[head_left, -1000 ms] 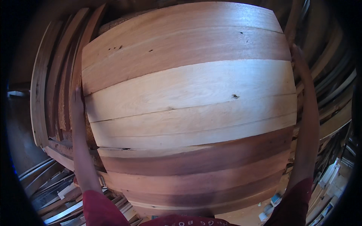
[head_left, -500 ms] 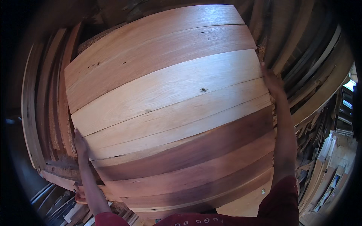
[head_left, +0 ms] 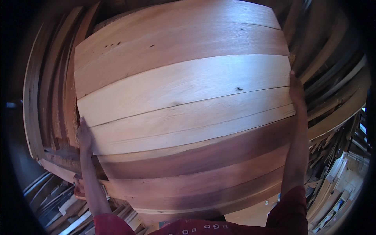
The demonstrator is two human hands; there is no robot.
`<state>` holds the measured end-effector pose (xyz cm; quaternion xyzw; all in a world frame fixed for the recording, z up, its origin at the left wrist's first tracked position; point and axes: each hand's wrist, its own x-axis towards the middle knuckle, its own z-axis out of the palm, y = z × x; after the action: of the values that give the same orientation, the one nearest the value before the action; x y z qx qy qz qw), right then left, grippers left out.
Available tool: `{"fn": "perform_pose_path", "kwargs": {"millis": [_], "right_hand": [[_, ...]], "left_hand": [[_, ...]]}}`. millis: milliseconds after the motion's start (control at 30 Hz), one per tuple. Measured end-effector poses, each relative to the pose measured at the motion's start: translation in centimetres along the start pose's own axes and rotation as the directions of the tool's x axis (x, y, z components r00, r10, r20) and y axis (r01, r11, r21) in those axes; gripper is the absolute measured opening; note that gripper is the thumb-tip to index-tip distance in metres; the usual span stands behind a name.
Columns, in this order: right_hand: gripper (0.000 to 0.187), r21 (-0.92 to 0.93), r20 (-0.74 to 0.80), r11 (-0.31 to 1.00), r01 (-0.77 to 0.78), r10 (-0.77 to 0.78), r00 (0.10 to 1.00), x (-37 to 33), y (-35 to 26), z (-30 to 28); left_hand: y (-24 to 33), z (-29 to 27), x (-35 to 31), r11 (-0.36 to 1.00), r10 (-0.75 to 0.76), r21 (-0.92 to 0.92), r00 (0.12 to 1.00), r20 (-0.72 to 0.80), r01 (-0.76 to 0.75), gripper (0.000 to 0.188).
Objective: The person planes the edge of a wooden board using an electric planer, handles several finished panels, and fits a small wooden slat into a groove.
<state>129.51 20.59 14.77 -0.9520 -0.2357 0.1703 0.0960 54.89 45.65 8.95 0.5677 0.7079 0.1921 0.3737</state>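
Observation:
Several wide boards lie edge to edge in front of me. Pale boards [head_left: 156, 116] run across the middle, one with a dark knot toward its right end. Reddish-brown boards [head_left: 180, 41] lie beyond them, and darker brown boards [head_left: 196, 166] lie nearer my body. My left hand [head_left: 85, 137] is closed around the left ends of the pale boards, thumb along the edge. At their right ends my right hand [head_left: 297, 92] grips the edge the same way. The undersides, and the fingers beneath, are hidden.
Long planks [head_left: 51, 86] stand at the left, and more long boards [head_left: 333, 105] lean at the right. Scrap wood [head_left: 72, 209] is piled at lower left, with offcuts [head_left: 329, 207] at lower right. A light wooden surface [head_left: 250, 213] shows near my body.
The view has turned a little. In the picture the pale boards and the reddish-brown boards have shifted right, their left ends upward. Both hands stay on the ends of the pale boards.

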Motion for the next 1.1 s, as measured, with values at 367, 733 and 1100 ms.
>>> {"fn": "perform_pose_path", "kwargs": {"millis": [367,733,1100], "right_hand": [[0.078,0.279,0.127,0.955,0.102,-0.142,0.982,0.9,0.9,-0.4],[0.060,0.160,-0.096,0.911,0.381,-0.370,0.924,5.0,-3.3,-0.4],[0.059,0.182,-0.259,0.910,0.372,-0.321,0.911,6.8,-6.2,1.3]], "left_hand": [[2.9,-0.8,-0.6,0.977,-0.192,-0.053,0.965,0.180,0.204,0.068],[3.9,-0.4,10.8,0.981,-0.087,-0.178,0.992,-0.086,0.071,0.091],[7.4,1.5,10.5,0.986,0.098,-0.142,0.990,0.097,-0.084,0.088]]}}
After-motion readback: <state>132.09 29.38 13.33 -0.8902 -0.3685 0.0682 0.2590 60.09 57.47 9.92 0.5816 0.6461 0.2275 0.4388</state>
